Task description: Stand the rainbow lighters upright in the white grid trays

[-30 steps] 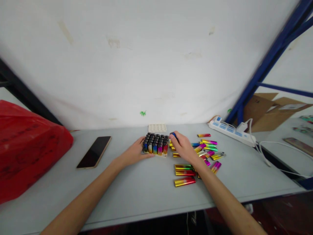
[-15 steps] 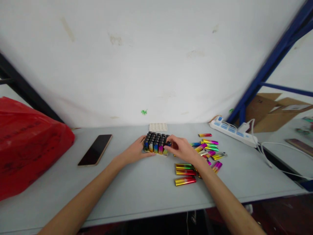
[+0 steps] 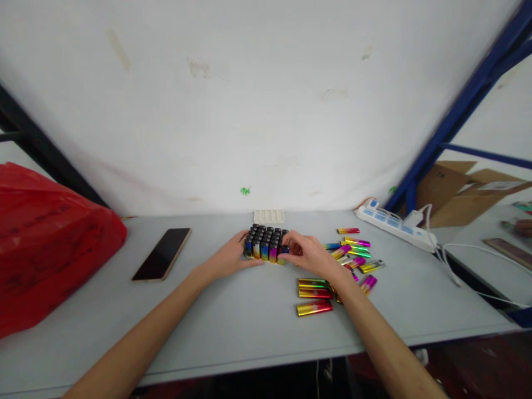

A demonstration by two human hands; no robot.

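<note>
Rows of upright lighters (image 3: 265, 244) with black tops and shiny coloured bodies stand packed together mid-table, in a pale holder that barely shows. My left hand (image 3: 228, 257) is curved round the left side of this block, its thumb along the front. At the front right corner, my right hand (image 3: 305, 252) pinches one lighter (image 3: 285, 251), which is partly covered by the fingers. Right of the block lie several loose metallic pieces of lighter size, among them a yellow-red one (image 3: 315, 307), flat on the table.
Behind the block a white tray with rows of cavities (image 3: 269, 216) lies by the wall. A phone (image 3: 162, 255) and a red bag (image 3: 54, 249) are on the left. At right, a white power strip (image 3: 397, 224) trails cables, with a cardboard box (image 3: 461, 194) beyond a blue post.
My right hand has brought the pinched lighter down a little at the front right corner of the block, where it is now more upright. The left hand has stayed in place.
</note>
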